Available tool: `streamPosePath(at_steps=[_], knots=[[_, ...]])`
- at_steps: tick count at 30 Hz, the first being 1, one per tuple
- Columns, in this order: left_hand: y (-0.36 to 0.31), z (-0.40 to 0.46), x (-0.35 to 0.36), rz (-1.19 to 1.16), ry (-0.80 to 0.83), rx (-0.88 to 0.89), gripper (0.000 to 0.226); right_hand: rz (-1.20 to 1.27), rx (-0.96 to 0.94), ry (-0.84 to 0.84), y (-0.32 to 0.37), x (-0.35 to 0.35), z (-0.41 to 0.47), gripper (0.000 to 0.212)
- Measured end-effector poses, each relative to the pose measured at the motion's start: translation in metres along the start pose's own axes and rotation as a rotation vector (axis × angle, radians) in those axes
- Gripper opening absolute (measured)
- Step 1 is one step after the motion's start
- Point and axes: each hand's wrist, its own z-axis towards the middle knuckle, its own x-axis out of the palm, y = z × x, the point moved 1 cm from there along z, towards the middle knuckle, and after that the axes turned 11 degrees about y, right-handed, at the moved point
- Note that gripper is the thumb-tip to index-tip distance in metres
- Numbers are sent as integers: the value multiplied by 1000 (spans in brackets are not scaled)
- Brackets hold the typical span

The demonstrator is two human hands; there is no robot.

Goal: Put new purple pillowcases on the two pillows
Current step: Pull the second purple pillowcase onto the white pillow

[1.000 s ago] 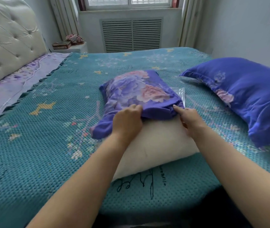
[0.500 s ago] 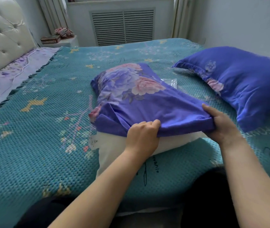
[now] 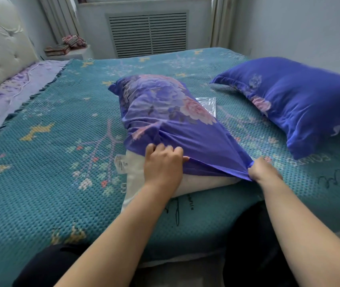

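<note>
Both hands, left hand [image 3: 162, 162] and right hand [image 3: 263, 169], grip the soft, stretchy pillowcase [image 3: 177, 129] hem over the squashy, seemingly light pillow [image 3: 202, 183].

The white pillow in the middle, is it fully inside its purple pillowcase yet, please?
Not yet: the white pillow sticks out at the near end of the purple pillowcase, whose hem both hands grip.

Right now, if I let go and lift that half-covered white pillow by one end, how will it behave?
The white pillow would probably sag, since it already bulges and bends under the purple pillowcase. It looks light for its bulk. The thin case, stretched taut between the left hand and right hand, may slide back off.
</note>
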Motion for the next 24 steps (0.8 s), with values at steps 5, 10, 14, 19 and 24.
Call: streamPosePath(at_steps=[5, 10, 14, 19, 24], knots=[[-36, -63, 25, -54, 93, 138, 28, -120, 38, 14, 8, 6, -7, 41], [-37, -109, 64, -139, 151, 174, 26, -163, 59, 26, 12, 8, -17, 49], [-28, -103, 59, -171, 156, 149, 40, -106, -348, -456, 28, 10, -38, 41], [-26, -114, 61, -275, 198, 136, 29, 3, -1253, -482, 79, 38, -112, 46], [-6, -126, 36, -571, -65, 97, 10, -231, -1112, -270, 69, 91, -119, 53]])
